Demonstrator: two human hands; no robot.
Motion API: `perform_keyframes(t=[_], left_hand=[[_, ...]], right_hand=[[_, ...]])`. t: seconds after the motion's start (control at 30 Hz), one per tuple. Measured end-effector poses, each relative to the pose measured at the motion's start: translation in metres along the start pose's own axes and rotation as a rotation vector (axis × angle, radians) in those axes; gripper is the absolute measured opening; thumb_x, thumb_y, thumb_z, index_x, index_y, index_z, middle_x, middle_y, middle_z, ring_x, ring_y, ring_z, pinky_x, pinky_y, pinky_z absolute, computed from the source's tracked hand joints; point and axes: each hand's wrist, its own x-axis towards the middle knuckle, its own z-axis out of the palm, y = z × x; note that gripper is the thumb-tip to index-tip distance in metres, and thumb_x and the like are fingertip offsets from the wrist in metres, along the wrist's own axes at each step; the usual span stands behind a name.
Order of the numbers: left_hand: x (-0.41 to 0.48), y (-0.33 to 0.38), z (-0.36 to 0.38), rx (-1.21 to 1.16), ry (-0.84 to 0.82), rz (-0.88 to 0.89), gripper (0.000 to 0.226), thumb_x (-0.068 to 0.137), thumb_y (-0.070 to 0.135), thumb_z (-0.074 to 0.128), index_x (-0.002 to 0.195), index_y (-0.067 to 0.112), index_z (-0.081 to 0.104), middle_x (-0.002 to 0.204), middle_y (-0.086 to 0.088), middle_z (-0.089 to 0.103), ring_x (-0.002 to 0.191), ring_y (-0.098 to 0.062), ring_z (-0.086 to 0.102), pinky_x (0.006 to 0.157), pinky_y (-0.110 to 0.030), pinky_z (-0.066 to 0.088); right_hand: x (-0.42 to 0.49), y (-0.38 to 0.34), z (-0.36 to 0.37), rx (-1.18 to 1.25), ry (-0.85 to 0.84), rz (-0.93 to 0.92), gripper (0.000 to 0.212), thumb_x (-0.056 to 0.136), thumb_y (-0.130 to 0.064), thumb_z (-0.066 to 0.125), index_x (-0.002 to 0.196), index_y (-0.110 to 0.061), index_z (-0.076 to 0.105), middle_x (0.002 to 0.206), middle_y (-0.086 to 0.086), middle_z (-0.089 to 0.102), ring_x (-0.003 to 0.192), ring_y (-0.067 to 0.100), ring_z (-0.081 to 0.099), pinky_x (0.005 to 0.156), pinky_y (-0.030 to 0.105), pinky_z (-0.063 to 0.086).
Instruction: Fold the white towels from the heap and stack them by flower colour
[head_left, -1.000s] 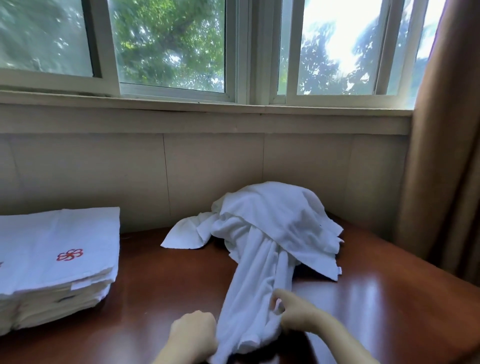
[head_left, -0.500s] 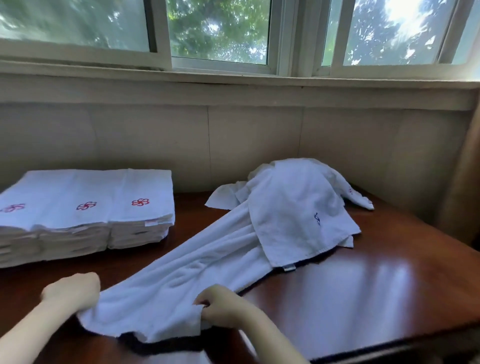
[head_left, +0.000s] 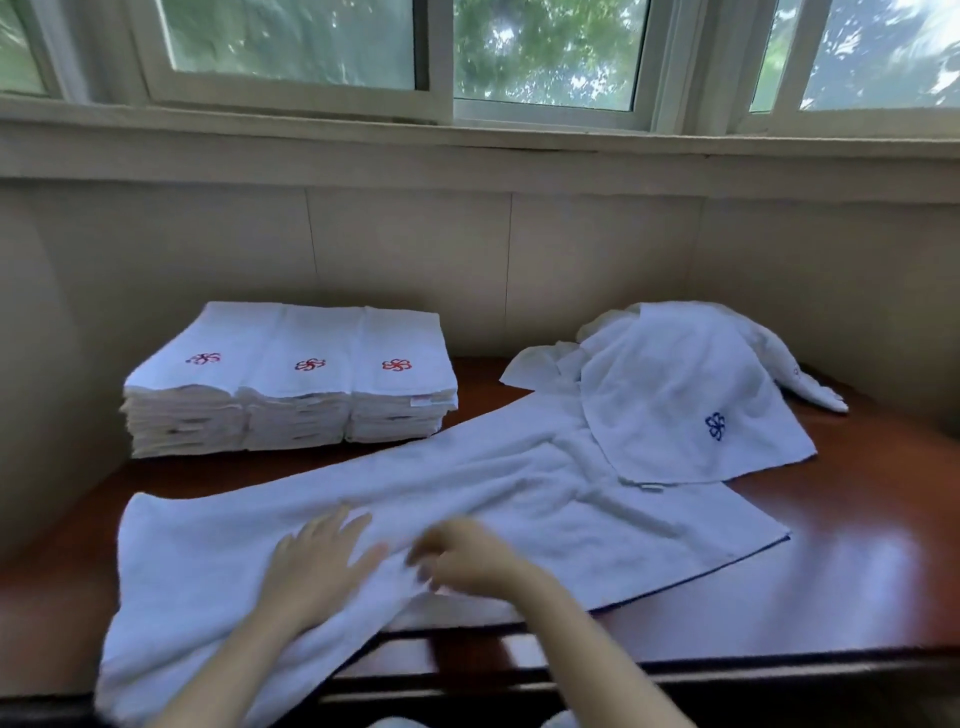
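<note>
White towel (head_left: 519, 499) spread, rumpled; left hand (head_left: 317, 564) flat, right hand (head_left: 462, 558) pinching it.

a white towel (head_left: 467, 499) lies spread across the wooden table (head_left: 857, 571). the left hand (head_left: 317, 561) presses flat on it; beside it the right hand (head_left: 467, 561), fingers curled, touches the cloth. beyond the towel: red-flower stacks (head_left: 291, 379) at its left, the heap (head_left: 685, 395) with a blue flower at its right.
</note>
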Motion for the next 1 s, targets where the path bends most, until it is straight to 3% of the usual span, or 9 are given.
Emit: perform_keyframes(t=[0.07, 0.17, 0.33, 0.43, 0.53, 0.67, 0.77, 0.87, 1.0], left_hand=[[-0.001, -0.008, 0.008, -0.013, 0.053, 0.017, 0.061, 0.092, 0.068, 0.025, 0.147, 0.041, 0.024, 0.159, 0.011, 0.012, 0.144, -0.012, 0.018, 0.114, -0.038, 0.022], [0.001, -0.017, 0.001, -0.023, -0.015, 0.036, 0.064, 0.089, 0.071, 0.027, 0.146, 0.042, 0.026, 0.159, 0.012, 0.013, 0.145, -0.011, 0.016, 0.115, -0.041, 0.019], [-0.002, -0.054, -0.018, -0.182, 0.042, -0.037, 0.031, 0.092, 0.054, 0.046, 0.111, 0.031, 0.056, 0.134, 0.004, 0.050, 0.127, -0.019, 0.046, 0.102, -0.036, 0.036], [0.001, -0.081, -0.047, -0.210, -0.038, -0.279, 0.027, 0.098, 0.038, 0.037, 0.088, 0.020, 0.053, 0.120, -0.010, 0.057, 0.110, -0.026, 0.053, 0.089, -0.031, 0.040], [0.000, -0.103, -0.053, -0.074, -0.054, -0.344, 0.040, 0.099, 0.038, 0.026, 0.100, 0.015, 0.059, 0.122, -0.008, 0.059, 0.108, -0.025, 0.053, 0.090, -0.032, 0.042], [-0.007, -0.116, -0.040, 0.064, 0.024, -0.355, 0.035, 0.100, 0.043, 0.025, 0.118, 0.021, 0.045, 0.119, -0.006, 0.062, 0.104, -0.027, 0.056, 0.078, -0.031, 0.041], [0.000, -0.116, -0.037, 0.134, 0.003, -0.386, 0.049, 0.100, 0.045, 0.021, 0.146, 0.027, 0.022, 0.128, -0.003, 0.057, 0.113, -0.026, 0.054, 0.084, -0.032, 0.042], [0.016, -0.118, -0.038, 0.143, -0.034, -0.394, 0.046, 0.100, 0.042, 0.024, 0.143, 0.028, 0.032, 0.138, -0.001, 0.050, 0.120, -0.024, 0.051, 0.090, -0.031, 0.041], [0.046, -0.117, -0.038, -0.026, 0.022, -0.335, 0.032, 0.097, 0.030, 0.039, 0.125, 0.023, 0.051, 0.130, -0.009, 0.047, 0.114, -0.029, 0.048, 0.089, -0.033, 0.042]], right_hand=[[-0.014, 0.046, -0.034, -0.236, 0.296, 0.249, 0.036, 0.093, -0.015, 0.044, 0.126, -0.016, 0.059, 0.129, 0.007, 0.059, 0.120, 0.024, 0.052, 0.097, 0.030, 0.041], [-0.044, 0.094, -0.045, -0.539, 0.296, 0.502, 0.038, 0.098, -0.035, 0.038, 0.131, -0.019, 0.048, 0.136, 0.004, 0.048, 0.121, 0.028, 0.045, 0.097, 0.031, 0.037], [-0.058, 0.069, -0.055, -0.293, 0.094, 0.421, 0.031, 0.096, -0.043, 0.042, 0.079, -0.021, 0.056, 0.085, -0.002, 0.060, 0.080, 0.018, 0.059, 0.067, 0.028, 0.044], [-0.056, 0.038, -0.054, 0.200, -0.199, 0.362, 0.026, 0.095, -0.033, 0.046, 0.083, -0.019, 0.064, 0.079, 0.003, 0.071, 0.057, 0.015, 0.064, 0.057, 0.023, 0.051], [-0.043, 0.040, -0.046, 0.196, 0.123, 0.355, 0.021, 0.094, -0.019, 0.047, 0.082, -0.015, 0.064, 0.075, 0.001, 0.068, 0.060, 0.015, 0.060, 0.056, 0.022, 0.047], [-0.035, 0.069, -0.023, -0.168, 0.490, 0.411, 0.031, 0.090, -0.004, 0.042, 0.100, -0.020, 0.067, 0.100, -0.004, 0.063, 0.100, 0.018, 0.056, 0.057, 0.004, 0.025], [-0.036, 0.086, -0.020, 0.185, 0.603, 0.354, 0.045, 0.079, 0.011, 0.037, 0.081, -0.024, 0.064, 0.087, -0.005, 0.066, 0.081, 0.011, 0.062, 0.072, 0.026, 0.041], [-0.040, 0.107, -0.052, 0.755, 0.796, 0.418, 0.050, 0.077, 0.018, 0.024, 0.095, -0.011, 0.060, 0.086, 0.009, 0.062, 0.054, 0.021, 0.061, 0.046, 0.025, 0.046], [-0.042, 0.147, -0.084, 0.626, 0.747, 0.553, 0.042, 0.083, 0.017, 0.024, 0.098, -0.002, 0.058, 0.083, 0.015, 0.059, 0.061, 0.022, 0.051, 0.051, 0.022, 0.045]])
